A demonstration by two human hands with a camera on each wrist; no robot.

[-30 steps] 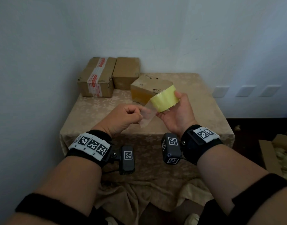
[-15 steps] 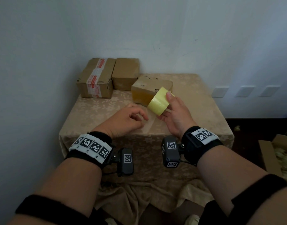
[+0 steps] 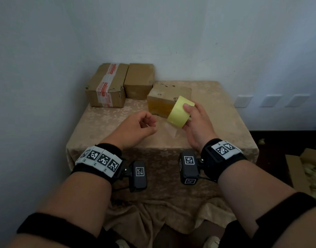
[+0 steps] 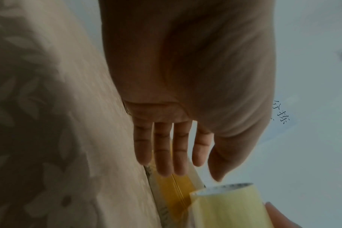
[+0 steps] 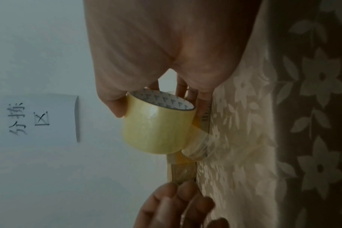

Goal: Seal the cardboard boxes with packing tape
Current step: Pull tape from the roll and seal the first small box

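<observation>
Where pale walls meet, floral-clothed table (image 3: 103, 122), three boxes (image 3: 107, 86) — hands: right (image 3: 198, 126) gripping tape roll (image 3: 178, 113), left (image 3: 137, 127) loosely curled, empty.

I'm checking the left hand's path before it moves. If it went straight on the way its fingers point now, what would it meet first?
Probably the loose tape strip hanging from the tape roll in the right hand. The left hand points toward it; the taped box lies beyond. Depth is unclear.

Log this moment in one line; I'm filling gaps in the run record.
right hand: holds tape roll, free end hanging | left hand: loosely curled, holds nothing | nearest box: on table, untouched
</observation>
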